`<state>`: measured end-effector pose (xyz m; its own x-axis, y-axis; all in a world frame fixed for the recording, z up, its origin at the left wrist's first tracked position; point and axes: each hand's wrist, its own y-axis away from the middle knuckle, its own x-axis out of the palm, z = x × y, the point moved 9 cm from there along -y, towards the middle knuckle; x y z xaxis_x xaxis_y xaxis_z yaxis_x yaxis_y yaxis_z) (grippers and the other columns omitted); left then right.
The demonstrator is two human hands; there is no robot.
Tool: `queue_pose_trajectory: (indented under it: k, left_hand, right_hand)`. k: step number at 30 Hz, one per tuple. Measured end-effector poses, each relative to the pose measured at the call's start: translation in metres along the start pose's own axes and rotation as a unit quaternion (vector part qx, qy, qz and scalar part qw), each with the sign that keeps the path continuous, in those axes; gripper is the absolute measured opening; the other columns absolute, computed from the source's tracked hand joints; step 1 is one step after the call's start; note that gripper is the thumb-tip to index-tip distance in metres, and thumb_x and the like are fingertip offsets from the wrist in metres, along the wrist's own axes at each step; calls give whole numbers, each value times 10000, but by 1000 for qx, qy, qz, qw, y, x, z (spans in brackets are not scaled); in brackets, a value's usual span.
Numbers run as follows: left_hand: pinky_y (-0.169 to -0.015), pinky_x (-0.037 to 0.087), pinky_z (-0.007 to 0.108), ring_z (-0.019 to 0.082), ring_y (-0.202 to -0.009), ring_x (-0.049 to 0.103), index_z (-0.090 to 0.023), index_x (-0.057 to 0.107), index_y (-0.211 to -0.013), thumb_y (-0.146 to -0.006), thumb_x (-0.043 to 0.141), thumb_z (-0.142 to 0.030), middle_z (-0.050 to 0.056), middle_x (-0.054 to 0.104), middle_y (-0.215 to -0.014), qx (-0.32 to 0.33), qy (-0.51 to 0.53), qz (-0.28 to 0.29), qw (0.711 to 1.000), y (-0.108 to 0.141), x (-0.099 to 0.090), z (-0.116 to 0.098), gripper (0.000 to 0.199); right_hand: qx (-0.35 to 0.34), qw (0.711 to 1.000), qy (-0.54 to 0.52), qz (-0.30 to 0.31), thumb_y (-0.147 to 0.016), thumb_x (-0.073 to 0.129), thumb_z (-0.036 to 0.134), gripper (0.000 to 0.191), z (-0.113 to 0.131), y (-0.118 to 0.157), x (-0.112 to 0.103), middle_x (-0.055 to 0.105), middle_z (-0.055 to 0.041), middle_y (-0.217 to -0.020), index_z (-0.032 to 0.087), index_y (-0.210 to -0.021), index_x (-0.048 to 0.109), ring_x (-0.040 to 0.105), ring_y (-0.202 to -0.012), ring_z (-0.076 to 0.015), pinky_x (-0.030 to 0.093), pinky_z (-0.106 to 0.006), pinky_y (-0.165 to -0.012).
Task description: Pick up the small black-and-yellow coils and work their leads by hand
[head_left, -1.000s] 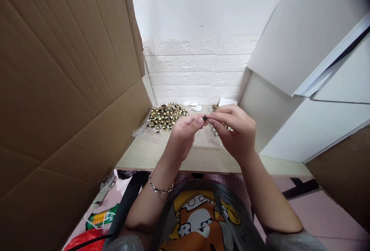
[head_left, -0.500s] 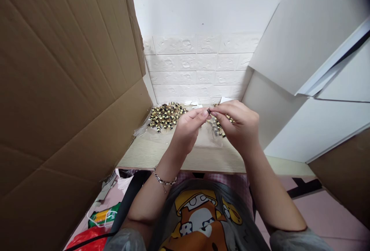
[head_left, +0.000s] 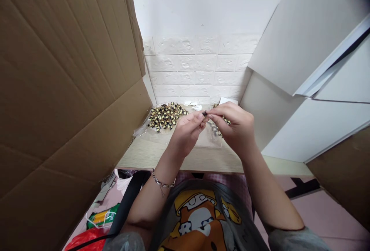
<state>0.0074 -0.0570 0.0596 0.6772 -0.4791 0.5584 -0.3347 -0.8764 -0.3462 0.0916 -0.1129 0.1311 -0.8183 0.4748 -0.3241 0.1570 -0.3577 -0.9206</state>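
Observation:
My left hand (head_left: 187,133) pinches a small dark part (head_left: 204,114) between thumb and forefinger, above the table. Thin copper-coloured strands show just below the part. From the other side, the thumb and forefinger of my right hand (head_left: 238,125) close on the same part. Its exact kind is too small to make out. To the left lies a pile of small yellow-and-black pieces (head_left: 166,117), which look like little wound coils. A second group of such pieces (head_left: 227,120) is mostly hidden behind my right hand.
A clear plastic sheet (head_left: 156,138) lies under the pieces on the pale wooden table (head_left: 144,156). White scraps (head_left: 197,108) sit at the back by the brick-patterned wall (head_left: 185,63). Tall cardboard (head_left: 72,69) stands at left, white panels (head_left: 277,100) at right.
Both hands have shifted slightly left and down with the small part. Copper-coloured strands now show below the fingertips.

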Motion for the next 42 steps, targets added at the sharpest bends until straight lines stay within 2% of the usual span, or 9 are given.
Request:
queue_pose_trajectory:
  k: [5, 9, 13, 21, 29, 36, 42]
  left_hand:
    - [-676, 417, 196, 49, -658, 505, -143, 585, -870, -732, 565, -227, -6, 534, -721, -63, 79, -29, 994, 3, -10, 9, 163]
    - [-679, 432, 214, 58, -665, 520, -125, 567, -821, -757, 530, -222, 0, 543, -727, -94, 112, -54, 988, 5, -15, 14, 123]
    - [-679, 439, 218, 58, -660, 527, -117, 556, -770, -785, 486, -223, 3, 554, -725, -118, 128, -51, 983, 7, -15, 20, 128]
    - [-657, 436, 229, 67, -627, 519, -126, 565, -743, -805, 443, -291, 12, 552, -695, -153, 122, -45, 980, 10, -13, 26, 215]
    - [-663, 414, 235, 61, -594, 487, -124, 560, -719, -817, 411, -323, 1, 516, -642, -189, 158, -21, 969, 14, -7, 32, 267]
    - [-667, 416, 236, 63, -611, 493, -121, 558, -717, -814, 415, -327, 1, 517, -655, -186, 153, -16, 970, 14, -8, 32, 269]
    - [-683, 420, 235, 68, -645, 510, -131, 569, -744, -807, 433, -310, 3, 531, -674, -176, 149, -13, 973, 15, -9, 31, 233]
  right_hand:
    - [126, 987, -98, -13, -742, 540, 239, 118, -26, 6, 6, 604, -7, -790, 221, -839, 606, 547, -720, -113, 455, -260, -653]
    - [235, 948, -211, 37, -737, 546, 301, 174, -47, 15, 26, 631, -16, -862, 213, -874, 609, 580, -771, -117, 476, -264, -692]
    - [271, 921, -268, 76, -704, 585, 296, 139, -50, 18, 35, 660, -3, -774, 204, -796, 635, 600, -737, -108, 494, -242, -677]
    - [232, 936, -244, 105, -656, 636, 259, 141, -44, 14, 29, 667, -17, -797, 199, -782, 652, 610, -726, -118, 517, -264, -655]
    - [196, 947, -220, 131, -680, 618, 251, 126, -41, 14, 27, 666, -11, -794, 211, -794, 654, 609, -741, -112, 511, -256, -670]
    - [156, 960, -184, 145, -704, 595, 288, 164, -36, 14, 24, 651, -26, -801, 209, -840, 643, 585, -717, -109, 489, -257, -647]
    - [125, 977, -117, 128, -672, 627, 290, 210, -30, 13, 20, 628, -16, -787, 217, -868, 624, 560, -668, -97, 465, -239, -610]
